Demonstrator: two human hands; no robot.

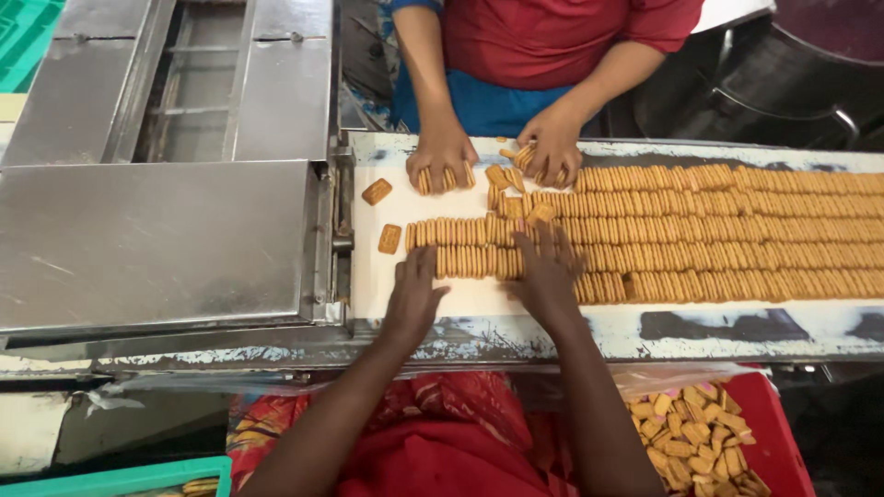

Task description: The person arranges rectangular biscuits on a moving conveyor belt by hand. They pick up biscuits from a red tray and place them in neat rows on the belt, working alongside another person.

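Biscuits (700,230): small, rectangular, golden-brown, standing on edge and packed face to face in several long rows that run along a white belt (479,299). The rows fill the belt from mid-frame to the right edge. At their left ends the rows break up: some biscuits there lie tilted or flat, and two loose biscuits (383,213) lie flat and apart near the belt's left end.

The belt sits in a worn metal frame (737,327) with chipped paint. A steel housing (157,239) adjoins it on the left.

Left hand (412,294): palm down at the left end of the two nearest rows, fingers spread and pressed against the end biscuits. Grip released; it grasps nothing.

Right hand (543,267): flat on top of the near rows, fingers splayed across the biscuits' upper edges. Grip released; it rests on the rows and encloses none.

Across the belt a co-worker's hands (497,156) are at the far row. One covers a short stack of biscuits, the other is among disordered ones.

Below the frame, on the person's right, a red crate (783,442) holds loose biscuits in a heap. A green tray (120,477) shows at the lower left edge.
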